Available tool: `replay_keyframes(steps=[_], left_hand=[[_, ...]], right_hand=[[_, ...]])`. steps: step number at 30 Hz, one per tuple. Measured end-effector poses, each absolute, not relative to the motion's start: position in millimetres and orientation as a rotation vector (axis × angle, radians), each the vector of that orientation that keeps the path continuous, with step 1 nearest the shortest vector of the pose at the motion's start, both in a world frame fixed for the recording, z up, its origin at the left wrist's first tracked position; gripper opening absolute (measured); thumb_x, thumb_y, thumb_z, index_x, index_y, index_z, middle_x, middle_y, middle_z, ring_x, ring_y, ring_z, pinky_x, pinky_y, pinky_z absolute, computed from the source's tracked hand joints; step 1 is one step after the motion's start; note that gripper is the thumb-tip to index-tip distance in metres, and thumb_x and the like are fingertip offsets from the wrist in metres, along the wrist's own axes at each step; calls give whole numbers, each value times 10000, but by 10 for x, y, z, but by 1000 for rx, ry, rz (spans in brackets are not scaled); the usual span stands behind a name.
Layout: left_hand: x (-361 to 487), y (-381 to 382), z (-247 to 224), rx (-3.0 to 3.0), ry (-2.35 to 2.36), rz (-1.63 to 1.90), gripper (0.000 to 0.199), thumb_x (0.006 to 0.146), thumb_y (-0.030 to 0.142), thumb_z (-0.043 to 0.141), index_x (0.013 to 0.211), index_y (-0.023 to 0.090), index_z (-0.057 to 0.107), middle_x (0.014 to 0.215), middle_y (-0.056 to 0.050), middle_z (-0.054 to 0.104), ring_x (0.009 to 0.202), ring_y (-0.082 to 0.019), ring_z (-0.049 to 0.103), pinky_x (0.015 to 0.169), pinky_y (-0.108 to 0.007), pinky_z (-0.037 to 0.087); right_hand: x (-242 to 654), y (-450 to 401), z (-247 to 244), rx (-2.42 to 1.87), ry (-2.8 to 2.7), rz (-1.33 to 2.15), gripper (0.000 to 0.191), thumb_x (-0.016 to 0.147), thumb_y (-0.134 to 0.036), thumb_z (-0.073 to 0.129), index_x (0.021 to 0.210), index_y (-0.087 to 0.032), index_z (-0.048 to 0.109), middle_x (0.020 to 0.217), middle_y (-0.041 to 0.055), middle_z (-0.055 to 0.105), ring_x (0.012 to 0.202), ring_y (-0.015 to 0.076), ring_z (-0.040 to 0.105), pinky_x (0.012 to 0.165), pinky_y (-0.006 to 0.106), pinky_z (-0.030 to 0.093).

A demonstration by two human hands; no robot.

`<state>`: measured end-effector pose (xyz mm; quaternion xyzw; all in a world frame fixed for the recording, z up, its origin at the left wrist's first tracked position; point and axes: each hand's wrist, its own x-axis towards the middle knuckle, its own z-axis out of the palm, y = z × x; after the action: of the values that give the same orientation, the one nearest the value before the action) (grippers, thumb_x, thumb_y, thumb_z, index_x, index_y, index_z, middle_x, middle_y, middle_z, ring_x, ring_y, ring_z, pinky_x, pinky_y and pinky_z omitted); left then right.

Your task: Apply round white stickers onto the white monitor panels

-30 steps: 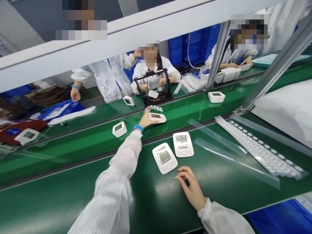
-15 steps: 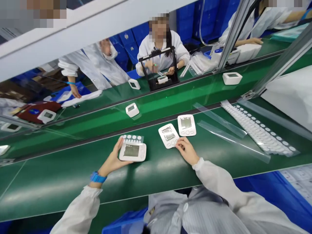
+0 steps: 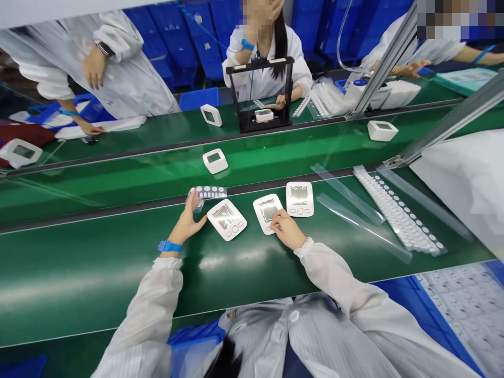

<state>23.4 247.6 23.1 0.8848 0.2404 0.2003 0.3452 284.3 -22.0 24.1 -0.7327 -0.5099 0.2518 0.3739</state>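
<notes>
My left hand (image 3: 188, 218) pinches the end of a clear strip with white round stickers (image 3: 211, 192) between thumb side and fingers. Right of that hand, a white monitor (image 3: 227, 219) lies tilted on the green work surface, apart from the fingers. A second white monitor (image 3: 268, 212) lies in the middle, and my right hand (image 3: 287, 228) rests its closed fingertips at its lower right edge. Whether they grip anything small is hidden. A third white monitor (image 3: 300, 199) lies just to the right, screen up.
Clear strips (image 3: 364, 228) and a stack of sticker sheets (image 3: 397, 210) lie at the right. Behind the surface's dark edge, a green belt (image 3: 268, 149) carries white devices (image 3: 215, 160). A black frame (image 3: 263, 126) and a person in white stand beyond.
My left hand has let go of the left monitor, which now lies turned on the surface, and moved up with the strip. My right hand has shifted over the middle monitor's edge.
</notes>
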Motion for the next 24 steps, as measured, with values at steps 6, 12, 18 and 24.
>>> replay_keyframes(steps=[6, 12, 18, 24], left_hand=[[380, 2353, -55, 1791, 783, 998, 904, 820, 353, 699, 1533, 302, 147, 1612, -168, 104, 1314, -280, 493, 1092, -421, 411], [817, 2630, 96, 1721, 797, 1010, 1034, 752, 385, 714, 1539, 331, 45, 1622, -147, -31, 1351, -296, 445, 1097, -414, 400], [1498, 3087, 218, 1771, 836, 942, 1123, 754, 205, 679, 1531, 286, -127, 1607, -127, -162, 1445, -284, 289, 1135, -401, 353], [2017, 3610, -2, 1905, 905, 789, 1391, 620, 250, 859, 1505, 45, -194, 1587, -215, -167, 1499, -308, 40, 1218, -394, 104]], right_hand=[[2821, -211, 262, -1878, -1338, 610, 145, 869, -96, 577, 730, -137, 577, 983, 76, 525, 761, 152, 568, 797, 368, 521], [2816, -216, 251, -1907, -1385, 601, 147, 881, -103, 558, 741, -149, 559, 1016, 77, 529, 778, 158, 582, 764, 354, 518], [2787, -226, 245, -1956, -1415, 567, 135, 887, -91, 530, 765, -148, 532, 1079, 86, 510, 753, 144, 579, 702, 334, 516], [2856, -224, 315, -1926, -1231, 707, 149, 809, -87, 662, 891, -148, 554, 1062, 63, 504, 737, 139, 545, 746, 349, 516]])
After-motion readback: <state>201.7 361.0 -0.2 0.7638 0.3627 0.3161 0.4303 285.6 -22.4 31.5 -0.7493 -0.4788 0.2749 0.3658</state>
